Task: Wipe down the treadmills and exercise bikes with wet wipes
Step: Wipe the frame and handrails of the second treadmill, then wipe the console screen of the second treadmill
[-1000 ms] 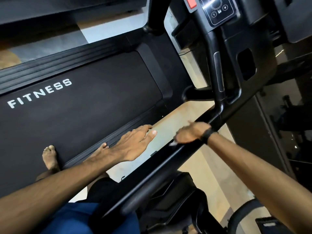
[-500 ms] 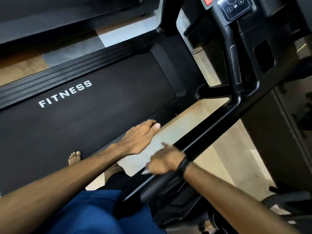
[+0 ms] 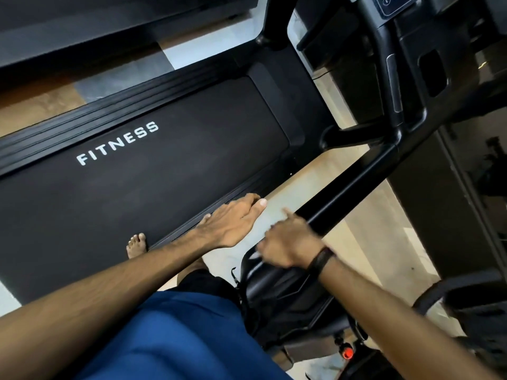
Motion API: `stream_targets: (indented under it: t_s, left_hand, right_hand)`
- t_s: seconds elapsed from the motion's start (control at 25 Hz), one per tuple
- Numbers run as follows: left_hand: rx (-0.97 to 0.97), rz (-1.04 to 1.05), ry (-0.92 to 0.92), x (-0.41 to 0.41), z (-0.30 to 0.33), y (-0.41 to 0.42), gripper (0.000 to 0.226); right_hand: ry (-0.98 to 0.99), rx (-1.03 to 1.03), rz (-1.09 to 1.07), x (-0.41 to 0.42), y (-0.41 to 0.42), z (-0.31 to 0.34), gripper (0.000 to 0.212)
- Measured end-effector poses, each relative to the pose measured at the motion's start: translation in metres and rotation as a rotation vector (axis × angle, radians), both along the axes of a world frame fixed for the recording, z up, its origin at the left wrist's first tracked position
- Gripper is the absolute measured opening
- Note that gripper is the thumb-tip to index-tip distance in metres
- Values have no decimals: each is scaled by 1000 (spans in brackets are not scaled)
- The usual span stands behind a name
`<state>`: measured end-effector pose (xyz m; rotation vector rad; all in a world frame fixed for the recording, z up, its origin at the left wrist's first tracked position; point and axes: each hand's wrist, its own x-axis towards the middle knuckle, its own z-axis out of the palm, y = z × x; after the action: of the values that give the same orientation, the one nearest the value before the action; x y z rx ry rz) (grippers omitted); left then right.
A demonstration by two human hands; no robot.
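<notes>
A black treadmill with a belt marked FITNESS [image 3: 137,174] fills the left and middle. Its black handrail [image 3: 356,187] slants from the console down towards me. My right hand [image 3: 288,242], blurred, grips the lower part of this rail, and a small white corner of a wet wipe [image 3: 254,255] shows under its fingers. My left hand [image 3: 233,220] is stretched out flat with straight fingers over the belt's near side rail and holds nothing. Whether it touches the rail I cannot tell.
The treadmill console [image 3: 395,4] and uprights stand at the top right. A second treadmill [image 3: 82,28] lies at the upper left. My bare foot [image 3: 137,245] is on the belt. Black machine parts with a red light [image 3: 348,353] sit at the lower right on tan floor.
My right hand has slid down the handrail towards me with the wipe. My left hand has stayed flat in about the same pose. The view has shifted to the right.
</notes>
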<state>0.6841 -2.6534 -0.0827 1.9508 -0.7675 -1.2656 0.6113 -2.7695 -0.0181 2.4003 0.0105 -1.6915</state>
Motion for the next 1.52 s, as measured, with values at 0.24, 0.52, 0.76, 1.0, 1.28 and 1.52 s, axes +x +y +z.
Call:
stream_targets:
  t_s: [0.24, 0.52, 0.76, 1.0, 1.28, 1.52]
  left_hand:
    - [-8, -6, 0, -4, 6, 7, 63]
    - [-23, 34, -5, -19, 10, -3, 53]
    - [-71, 35, -39, -16, 22, -18, 40]
    - [-73, -117, -48, -35, 17, -21, 47]
    - [-177, -16, -34, -46, 2, -17, 34]
    - [-158, -30, -169, -56, 11, -18, 33]
  right_hand:
    - [-784, 376, -217, -79, -27, 15, 37]
    - [-1221, -163, -827, -70, 6, -31, 51]
    - [-1439, -1, -1219, -88, 119, -36, 68]
    - [-1306, -162, -1601, -48, -58, -40, 67]
    - [-1368, -83, -1445, -96, 159, -52, 69]
    - [-1440, 116, -2085, -88, 79, -71, 78]
